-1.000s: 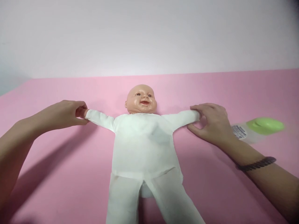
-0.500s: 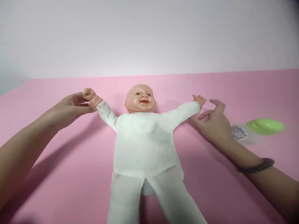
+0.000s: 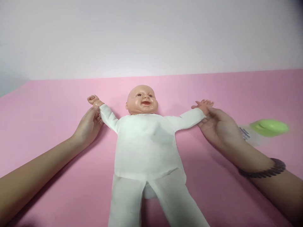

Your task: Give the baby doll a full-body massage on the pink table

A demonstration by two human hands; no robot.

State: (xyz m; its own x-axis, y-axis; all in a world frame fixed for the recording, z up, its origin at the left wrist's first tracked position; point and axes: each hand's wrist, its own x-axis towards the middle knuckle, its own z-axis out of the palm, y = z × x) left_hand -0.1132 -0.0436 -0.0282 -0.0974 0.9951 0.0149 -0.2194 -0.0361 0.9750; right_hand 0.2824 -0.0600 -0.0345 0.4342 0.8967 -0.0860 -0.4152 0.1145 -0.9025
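A bald baby doll [image 3: 144, 142] in a white cloth suit lies on its back on the pink surface [image 3: 47, 104], arms spread. My left hand [image 3: 89, 126] lies beside the doll's arm on the left of the picture, fingers curled on the sleeve cuff just below the bare fist [image 3: 93, 100]. My right hand [image 3: 219, 126] is under the doll's other wrist, fingers around the sleeve end below the open doll hand [image 3: 204, 104]. A dark bead bracelet [image 3: 262, 171] is on my right wrist.
A clear bottle with a green cap [image 3: 270, 127] lies on the pink surface just right of my right hand, partly hidden by it. A white wall [image 3: 151, 34] rises behind the surface's far edge.
My hands have slid from covering the doll's hands to the sleeve cuffs, so both doll hands are bare. The doll's arm on the left has swung upward.
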